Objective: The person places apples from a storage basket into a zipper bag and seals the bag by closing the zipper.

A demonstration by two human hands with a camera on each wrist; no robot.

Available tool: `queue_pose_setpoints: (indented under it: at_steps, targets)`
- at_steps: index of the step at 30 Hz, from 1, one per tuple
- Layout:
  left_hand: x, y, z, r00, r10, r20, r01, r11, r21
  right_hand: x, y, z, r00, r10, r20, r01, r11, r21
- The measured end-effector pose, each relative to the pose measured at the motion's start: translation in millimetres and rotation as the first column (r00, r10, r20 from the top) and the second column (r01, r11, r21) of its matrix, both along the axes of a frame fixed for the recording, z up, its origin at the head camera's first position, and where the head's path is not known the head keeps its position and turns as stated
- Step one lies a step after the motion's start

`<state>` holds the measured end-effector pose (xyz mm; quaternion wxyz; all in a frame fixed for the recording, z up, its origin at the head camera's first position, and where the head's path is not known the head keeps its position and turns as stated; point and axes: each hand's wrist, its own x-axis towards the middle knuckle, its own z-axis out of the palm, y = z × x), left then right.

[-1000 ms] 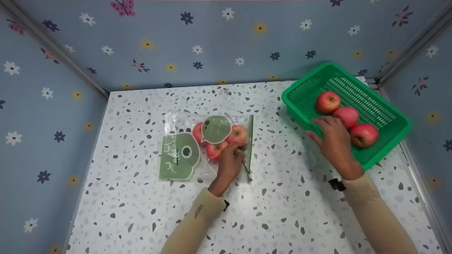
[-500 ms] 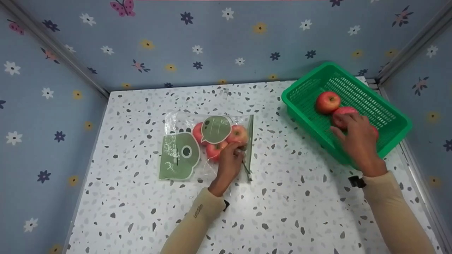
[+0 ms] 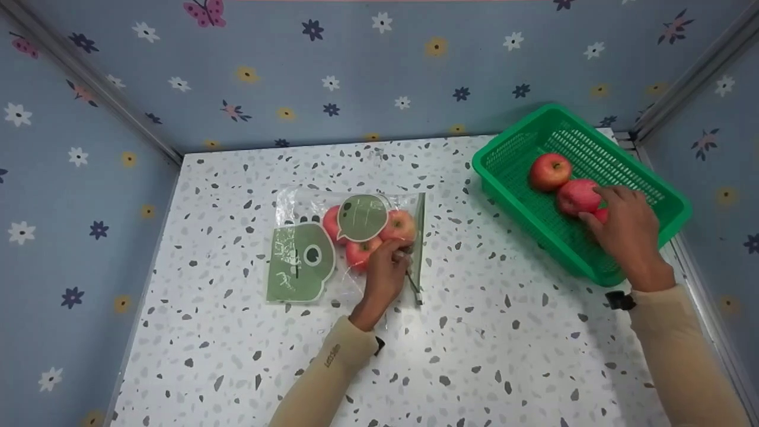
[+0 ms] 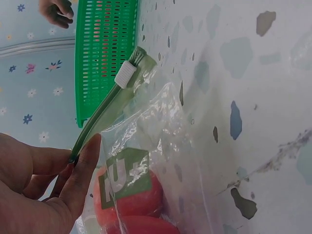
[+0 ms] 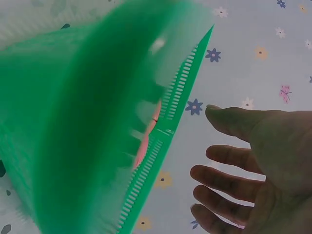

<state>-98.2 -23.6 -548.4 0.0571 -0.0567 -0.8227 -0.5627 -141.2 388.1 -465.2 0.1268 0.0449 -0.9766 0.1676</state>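
A clear zip bag point(image 3: 302, 267) printed with a green cartoon face lies flat on the table, with several red apples point(image 3: 359, 254) inside. My left hand point(image 3: 385, 276) pinches its green-edged mouth between thumb and fingers; the white slider point(image 4: 126, 74) sits farther along that edge in the left wrist view. On the right, my right hand point(image 3: 631, 234) hovers over the green basket point(image 3: 514, 204), fingers apart and holding nothing. Below it an apple point(image 3: 600, 214) is mostly hidden. Two more apples, a middle one point(image 3: 575, 197) and a far one point(image 3: 550, 172), show beside it.
The speckled white table point(image 3: 225, 356) is bounded by blue flowered walls point(image 3: 356, 71) at the back and both sides. The basket stands angled in the back right corner, close to the right wall. Its raised rim blurs across the right wrist view.
My right hand has moved right over the basket, from its near left rim past the middle apple to above the nearest one. The left hand and bag have stayed in place.
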Motion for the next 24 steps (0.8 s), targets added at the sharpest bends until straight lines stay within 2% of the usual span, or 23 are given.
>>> queue_pose_setpoints:
  at_steps: [5,14,24]
  targets:
    - [-0.3,0.8,-0.7,1.000,0.004,0.004,-0.004,1.000,0.017,-2.0,11,1.2,0.997,-0.014,0.081,0.012,1.000,0.024]
    - [-0.9,0.7,-3.3,1.000,0.003,0.024,-0.004,0.999,0.041,-5.6,28,-0.4,0.990,-0.034,0.134,0.026,0.998,0.060]
    - [0.4,-0.2,-2.0,0.999,-0.011,0.036,0.011,1.000,-0.003,-7.3,45,-5.4,0.947,-0.084,0.312,0.033,0.986,0.165]
